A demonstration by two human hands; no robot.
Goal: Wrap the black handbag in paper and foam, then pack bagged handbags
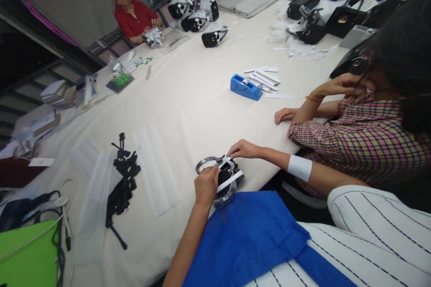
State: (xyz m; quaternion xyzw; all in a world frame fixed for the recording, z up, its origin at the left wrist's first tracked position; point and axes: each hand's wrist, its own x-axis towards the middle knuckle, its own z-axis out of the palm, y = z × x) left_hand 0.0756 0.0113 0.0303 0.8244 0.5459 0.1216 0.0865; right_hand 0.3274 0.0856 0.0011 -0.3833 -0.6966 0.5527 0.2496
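A small black handbag [230, 171] sits near the table's front edge, just beyond the blue apron [249, 233]. Its two handles are wrapped in clear plastic, one lying to the far side and one to the near side, and white strips run along the opening. My left hand [206, 183] is closed on the bag's left end, fingers bent at the opening. At the far right end, my right hand [245, 149] pinches the bag's edge; its fingertips are partly hidden. Left of the bag lie white foam sheets [156, 170] and a heap of black straps [123, 184].
A blue tape dispenser [246, 87] stands beside loose white strips [266, 78]. A co-worker in a checked shirt [350, 134] sits close on my right, an arm on the table. Black handbags [346, 20] crowd the far right. Another person in red [134, 22] works across the table.
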